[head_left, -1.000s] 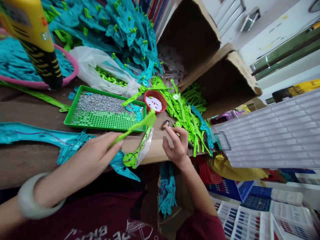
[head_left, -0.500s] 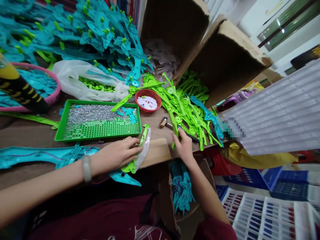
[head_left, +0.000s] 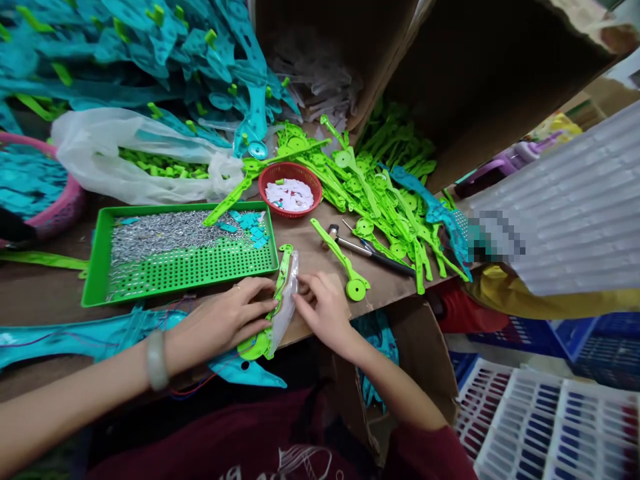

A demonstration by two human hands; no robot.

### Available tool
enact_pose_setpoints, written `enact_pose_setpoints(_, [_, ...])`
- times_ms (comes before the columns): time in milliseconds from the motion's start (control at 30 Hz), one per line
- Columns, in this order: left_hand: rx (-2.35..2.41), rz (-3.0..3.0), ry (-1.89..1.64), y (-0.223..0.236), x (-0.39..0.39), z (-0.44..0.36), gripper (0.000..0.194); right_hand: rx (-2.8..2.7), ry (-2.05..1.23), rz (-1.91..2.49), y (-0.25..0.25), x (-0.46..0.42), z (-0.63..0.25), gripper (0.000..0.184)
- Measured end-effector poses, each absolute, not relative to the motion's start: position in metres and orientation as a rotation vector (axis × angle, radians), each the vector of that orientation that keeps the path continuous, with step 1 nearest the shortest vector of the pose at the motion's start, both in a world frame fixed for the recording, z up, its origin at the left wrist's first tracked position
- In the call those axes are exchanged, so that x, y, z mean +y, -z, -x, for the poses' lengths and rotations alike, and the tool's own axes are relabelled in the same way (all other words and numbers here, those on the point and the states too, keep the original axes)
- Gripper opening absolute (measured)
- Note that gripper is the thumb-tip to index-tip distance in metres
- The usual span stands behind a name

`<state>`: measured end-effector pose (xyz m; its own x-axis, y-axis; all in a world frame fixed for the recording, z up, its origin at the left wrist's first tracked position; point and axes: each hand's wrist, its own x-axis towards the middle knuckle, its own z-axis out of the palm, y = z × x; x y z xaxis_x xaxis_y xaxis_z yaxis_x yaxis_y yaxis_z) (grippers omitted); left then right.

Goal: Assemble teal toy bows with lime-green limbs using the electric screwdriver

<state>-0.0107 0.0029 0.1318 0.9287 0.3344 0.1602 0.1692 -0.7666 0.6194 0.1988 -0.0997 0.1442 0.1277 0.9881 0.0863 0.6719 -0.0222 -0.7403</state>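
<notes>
My left hand [head_left: 227,320] lies on a lime green plastic arm piece [head_left: 270,313] that sits over a teal plastic part [head_left: 100,333] at the table's front edge. Its fingers press down on the green piece. My right hand [head_left: 323,310] pinches a small clear plastic bag [head_left: 285,310] beside that piece. A loose green arm with a round end [head_left: 345,267] lies just right of my right hand. A small hammer [head_left: 370,252] rests behind it.
A green tray [head_left: 100,283] holds metal screws and teal bits. A red bowl [head_left: 310,183] holds white pieces. Piles of green parts [head_left: 380,187] and teal parts [head_left: 150,53], a white bag [head_left: 90,153], cardboard boxes [head_left: 475,80] and a pink basket [head_left: 65,207] surround them.
My right hand left the green pile, set a green arm on the table and came left to the clear bag. My left hand stayed pressed on the green piece. The view tilted down.
</notes>
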Motion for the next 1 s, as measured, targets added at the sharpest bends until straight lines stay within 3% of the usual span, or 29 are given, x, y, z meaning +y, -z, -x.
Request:
enact_pose_setpoints(100, [0.358, -2.467, -0.364, -0.131, 0.002, 0.011, 0.030, -1.284, -0.808, 1.657, -0.137, -0.094, -0.190, 0.032])
enact_pose_setpoints(333, [0.421, -2.501, -0.411, -0.134, -0.008, 0.013, 0.032, -1.161, -0.810, 1.604, -0.126, -0.096, -0.188, 0.032])
enact_pose_setpoints(733, [0.541, -2.490, -0.487, -0.130, -0.030, 0.018, 0.030, -1.281, -0.753, 1.625, -0.127, -0.100, -0.188, 0.021])
enact_pose_setpoints(1000, [0.660, -2.392, -0.479, -0.135, -0.034, 0.014, 0.023, -1.508, -0.811, 1.675, -0.138, -0.093, -0.194, 0.029])
